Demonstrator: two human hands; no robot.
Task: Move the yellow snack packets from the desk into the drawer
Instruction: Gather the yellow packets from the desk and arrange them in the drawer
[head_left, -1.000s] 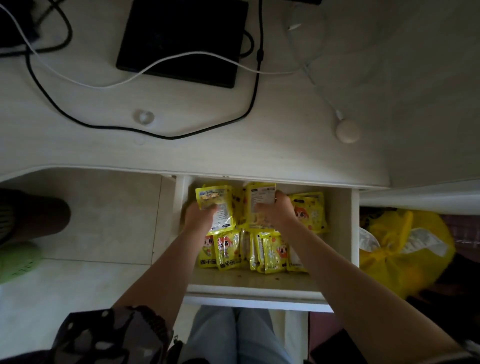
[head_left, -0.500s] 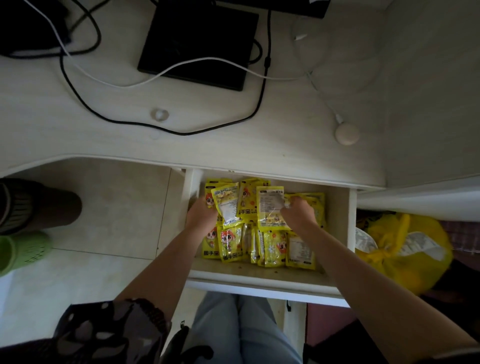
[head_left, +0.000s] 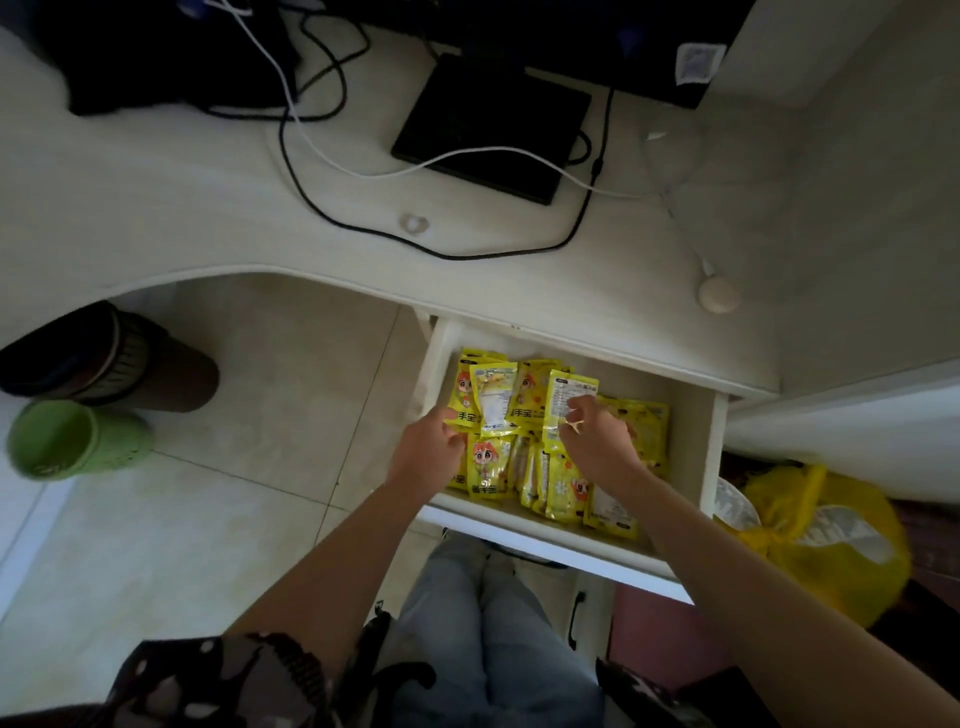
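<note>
1. With both hands low-centre in the open drawer (head_left: 709, 457), left hand (head_left: 428, 457) grips one yellow snack packet (head_left: 493, 400); right hand (head_left: 597, 441) pinches another (head_left: 569, 395).
2. Risk: upright packets stand proud and could jam the drawer shutting.

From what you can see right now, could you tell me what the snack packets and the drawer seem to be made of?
Snack packets: probably thin plastic film, glossy; they crinkle, catch light, and carry printed yellow artwork. Drawer: likely painted or laminated board, white and matte; its walls are flat, smooth and straight-edged. The core material cannot be told.
</note>
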